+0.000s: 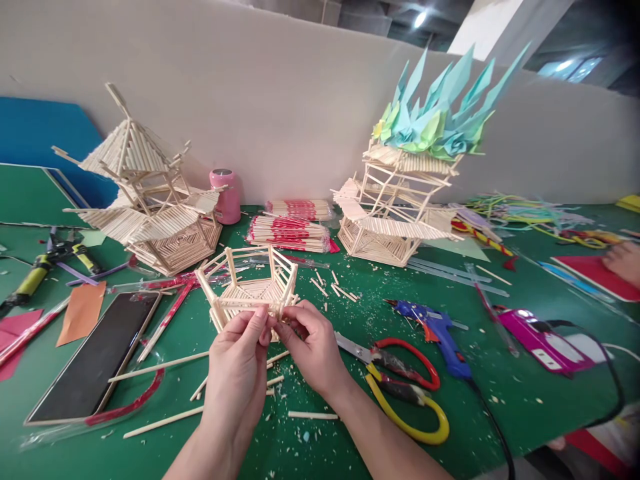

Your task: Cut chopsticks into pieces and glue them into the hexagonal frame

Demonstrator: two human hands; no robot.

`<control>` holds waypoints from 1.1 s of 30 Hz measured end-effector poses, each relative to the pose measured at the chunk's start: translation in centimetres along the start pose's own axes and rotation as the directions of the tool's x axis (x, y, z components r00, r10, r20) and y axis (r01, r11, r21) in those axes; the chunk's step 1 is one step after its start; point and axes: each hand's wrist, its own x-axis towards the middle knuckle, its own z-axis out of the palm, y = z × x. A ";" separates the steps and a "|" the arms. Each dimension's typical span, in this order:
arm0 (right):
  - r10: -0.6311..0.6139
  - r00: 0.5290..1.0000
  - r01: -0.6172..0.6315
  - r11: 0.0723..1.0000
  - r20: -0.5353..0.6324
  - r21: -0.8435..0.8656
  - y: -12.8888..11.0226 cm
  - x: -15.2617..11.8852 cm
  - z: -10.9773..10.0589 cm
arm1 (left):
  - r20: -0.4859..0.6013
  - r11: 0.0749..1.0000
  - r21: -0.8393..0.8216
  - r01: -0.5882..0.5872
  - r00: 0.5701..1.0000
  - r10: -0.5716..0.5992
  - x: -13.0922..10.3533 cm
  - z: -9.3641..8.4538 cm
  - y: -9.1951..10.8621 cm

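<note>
A small six-sided frame of wooden sticks [245, 291], with short posts, rails and a woven-looking floor, stands on the green table. At its near side, my left hand [243, 353] and my right hand [313, 347] meet with thumbs and fingers pinched together on a thin wooden stick. My fingers cover most of that stick, and I cannot tell whether it is fixed to the frame. Loose wooden sticks [165, 422] lie under and beside my left hand. Scissors [400, 380] with red and yellow handles lie just right of my right forearm.
Two stick pavilions [150, 213] [395, 230] stand behind, one topped with folded paper. Bundled sticks [290, 233] and a pink bottle [226, 197] sit between them. A blue glue gun [435, 327] and purple device [543, 340] have cords. A phone [95, 360] lies left; another person's hand [625, 260] is far right.
</note>
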 end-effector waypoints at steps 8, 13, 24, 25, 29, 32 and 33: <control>-0.006 1.000 0.006 1.000 -0.022 -0.013 0.5 -0.1 0.1 | -0.045 0.998 0.049 0.046 0.998 -0.044 -0.9 -1.1 -0.4; -0.010 0.999 0.009 1.000 -0.031 -0.030 0.6 0.2 -0.3 | -0.113 0.941 0.333 -0.054 0.989 0.097 -1.7 -3.4 0.9; -0.031 0.997 0.028 0.998 -0.065 -0.049 0.7 1.6 -1.4 | 0.185 0.660 0.640 -0.394 0.912 0.365 1.8 -4.8 3.5; -0.033 0.997 0.029 0.998 -0.072 -0.054 0.7 1.7 -1.4 | 0.193 0.655 0.644 -0.394 0.913 0.360 1.9 -4.5 3.6; -0.034 0.993 0.026 0.996 -0.109 -0.081 0.5 2.0 -1.7 | 0.155 0.687 0.647 -0.330 0.939 0.306 2.2 -3.7 3.8; -0.017 0.982 -0.003 0.995 -0.188 -0.103 0.1 1.4 -1.9 | 0.128 0.700 0.648 -0.300 0.949 0.288 2.4 -3.3 3.8; -0.008 0.972 -0.017 0.995 -0.237 -0.102 -0.2 1.0 -1.9 | 0.118 0.704 0.648 -0.291 0.951 0.285 2.4 -3.2 3.8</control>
